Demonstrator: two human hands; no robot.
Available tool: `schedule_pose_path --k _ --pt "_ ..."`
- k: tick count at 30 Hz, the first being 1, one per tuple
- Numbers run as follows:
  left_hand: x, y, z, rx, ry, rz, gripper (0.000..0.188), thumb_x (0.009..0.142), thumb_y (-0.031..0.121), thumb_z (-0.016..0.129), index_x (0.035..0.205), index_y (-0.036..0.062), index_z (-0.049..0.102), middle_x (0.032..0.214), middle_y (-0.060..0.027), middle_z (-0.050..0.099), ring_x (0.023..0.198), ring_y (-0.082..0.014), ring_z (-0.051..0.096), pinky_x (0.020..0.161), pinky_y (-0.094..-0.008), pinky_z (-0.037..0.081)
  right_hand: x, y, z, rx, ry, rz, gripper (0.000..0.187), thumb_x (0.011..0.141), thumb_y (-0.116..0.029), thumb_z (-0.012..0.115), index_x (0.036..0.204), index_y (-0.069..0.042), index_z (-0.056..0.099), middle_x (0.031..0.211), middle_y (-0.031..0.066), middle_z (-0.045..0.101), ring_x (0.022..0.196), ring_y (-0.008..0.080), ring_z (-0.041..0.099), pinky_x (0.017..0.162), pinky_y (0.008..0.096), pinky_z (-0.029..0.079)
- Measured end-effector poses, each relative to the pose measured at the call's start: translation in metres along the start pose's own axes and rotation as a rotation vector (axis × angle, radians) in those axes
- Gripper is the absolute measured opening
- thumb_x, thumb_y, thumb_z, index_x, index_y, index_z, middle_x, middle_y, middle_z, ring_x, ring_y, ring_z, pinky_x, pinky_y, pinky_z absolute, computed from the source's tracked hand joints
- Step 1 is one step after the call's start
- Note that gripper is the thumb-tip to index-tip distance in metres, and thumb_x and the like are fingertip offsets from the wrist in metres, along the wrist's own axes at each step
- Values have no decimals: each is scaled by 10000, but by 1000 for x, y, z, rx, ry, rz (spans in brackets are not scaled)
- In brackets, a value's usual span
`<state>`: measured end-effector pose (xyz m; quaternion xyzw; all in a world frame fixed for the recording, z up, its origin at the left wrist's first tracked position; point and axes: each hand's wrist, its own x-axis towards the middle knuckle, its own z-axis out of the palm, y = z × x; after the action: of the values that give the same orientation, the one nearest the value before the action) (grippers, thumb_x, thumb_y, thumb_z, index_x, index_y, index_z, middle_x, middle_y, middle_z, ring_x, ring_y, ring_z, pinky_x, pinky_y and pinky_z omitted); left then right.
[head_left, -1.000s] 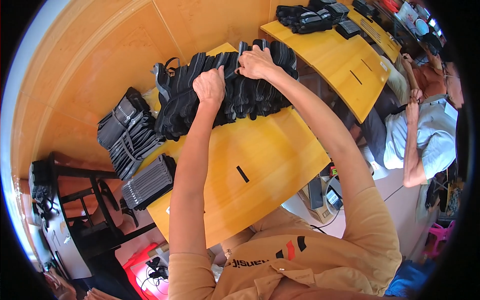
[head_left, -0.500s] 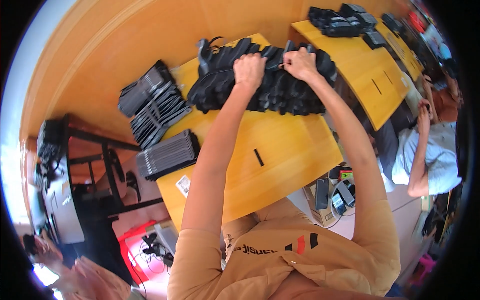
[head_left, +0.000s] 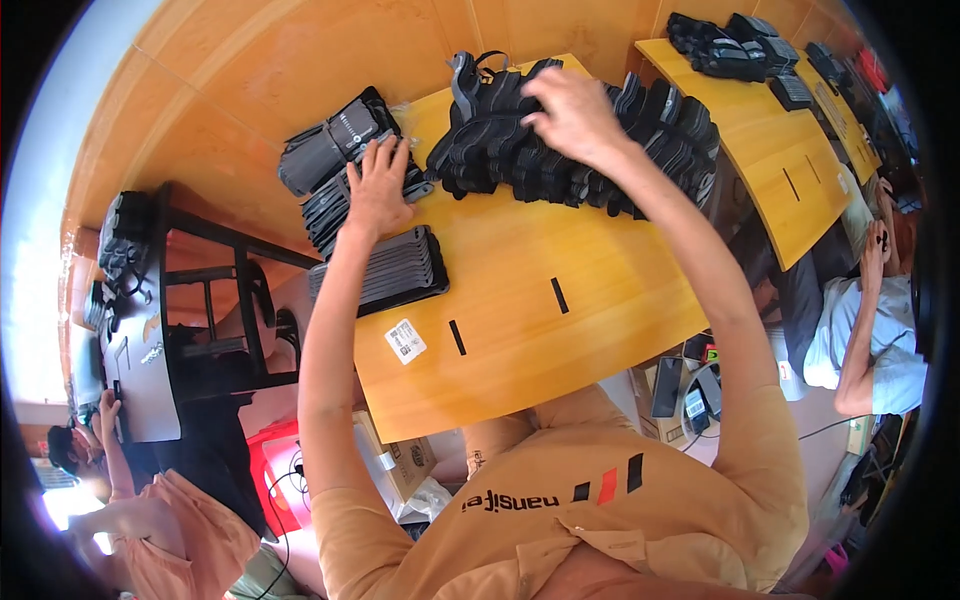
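Now the left hand [head_left: 378, 190] is spreading its fingers over the stack [head_left: 320, 220], away from the black row [head_left: 530, 165] on the table [head_left: 500, 270]. Meanwhile the right hand [head_left: 575, 115] is hovering there, thumb and fingers apart, so work is spanning both piles.

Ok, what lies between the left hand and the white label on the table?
In the head view, the ribbed grey stack lies between the left hand and the white label, plus some yellow tabletop.
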<state>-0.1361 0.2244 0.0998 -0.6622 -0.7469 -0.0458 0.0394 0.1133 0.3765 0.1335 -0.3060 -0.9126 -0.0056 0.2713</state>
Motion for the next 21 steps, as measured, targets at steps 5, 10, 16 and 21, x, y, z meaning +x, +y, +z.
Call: schedule_pose_path --k 5,10,16,21 --pt "18 7 35 161 -46 -32 885 607 392 778 1365 188 370 1427 -63 283 1362 -304 171 1014 -651 186 27 -91 68 -80 -434 -185 651 689 -300 746 1235 -47 498 1289 121 460 1280 252 341 1071 529 216" --pt "20 0 44 229 -33 38 577 691 324 727 1216 175 540 1301 -52 405 1312 -306 256 1010 -621 223 22 -97 111 -120 -344 -240 411 667 -257 734 1025 -80 635 1089 53 580 1117 235 485 998 578 273" --pt "3 -28 43 131 2 133 347 702 221 721 1015 153 588 1220 -43 453 1272 -305 309 1016 -586 255 17 -70 108 -114 -337 -289 336 652 -237 746 946 -104 656 990 41 593 1038 227 517 979 543 311" --pt "5 -26 46 80 111 200 410 649 214 748 1023 146 592 1195 -54 465 1273 -300 311 1009 -594 239 7 -53 110 -219 -246 -339 231 683 -245 692 880 -125 680 944 48 616 1013 231 548 931 587 319"
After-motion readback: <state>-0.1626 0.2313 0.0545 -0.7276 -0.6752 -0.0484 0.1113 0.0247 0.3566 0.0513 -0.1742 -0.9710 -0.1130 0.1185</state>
